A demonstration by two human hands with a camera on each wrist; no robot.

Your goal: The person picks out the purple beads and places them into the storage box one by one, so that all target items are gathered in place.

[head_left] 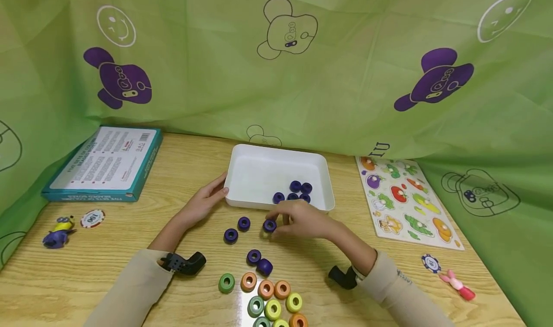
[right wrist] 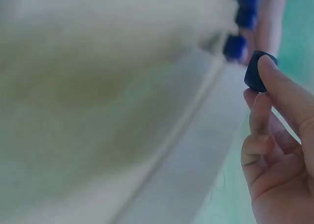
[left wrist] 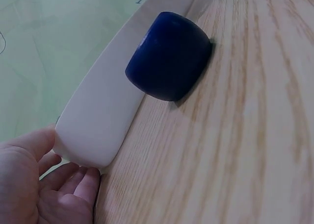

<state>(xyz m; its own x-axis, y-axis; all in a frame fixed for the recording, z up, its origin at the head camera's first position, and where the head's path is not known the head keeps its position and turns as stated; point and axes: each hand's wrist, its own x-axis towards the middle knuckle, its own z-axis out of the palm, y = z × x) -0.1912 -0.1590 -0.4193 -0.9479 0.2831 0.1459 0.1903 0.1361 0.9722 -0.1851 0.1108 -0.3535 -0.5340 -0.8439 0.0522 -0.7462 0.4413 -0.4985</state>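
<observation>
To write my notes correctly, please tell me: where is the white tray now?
In the head view, the white tray stands mid-frame near the green cloth, with the left hand at its left end and the vegetable-picture board to its right.

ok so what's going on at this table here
A person is sorting out beads by hand: the right hand pinches a dark purple bead near the white tray, which the left hand holds at its left side. Several purple beads lie in the tray; four more are on the table, near green, orange and yellow beads.
</observation>
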